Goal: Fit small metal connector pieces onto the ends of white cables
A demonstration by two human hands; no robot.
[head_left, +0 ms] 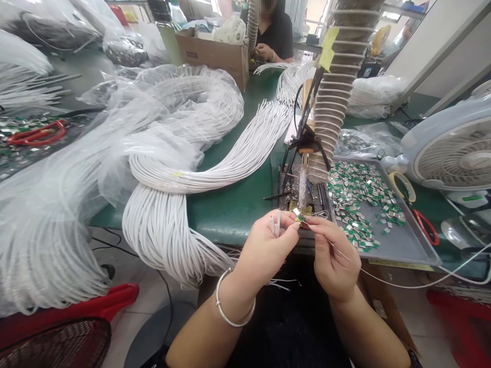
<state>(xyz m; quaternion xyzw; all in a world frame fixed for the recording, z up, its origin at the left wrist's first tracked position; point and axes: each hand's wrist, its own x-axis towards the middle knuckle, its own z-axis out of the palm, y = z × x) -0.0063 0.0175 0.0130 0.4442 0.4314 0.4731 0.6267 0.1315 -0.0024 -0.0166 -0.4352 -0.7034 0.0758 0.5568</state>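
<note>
On the green counter point(222, 217), a gray tray point(412, 243) right of the hands carried a loose heap of green-and-silver connectors point(353, 191), while the soldering iron point(303, 181) stood upright, tip down, just beyond the fingertips. The left hand point(268, 248), thumb and forefinger nearly closed, pinched a small connector point(297, 213) beside that tip, whether touching I could not tell, with white cable ends point(277, 225) poking up between its fingers. The right hand point(337, 255), equally near, pinched a thin wire point(402, 287) that pointed left toward the connector and trailed rightward.
</note>
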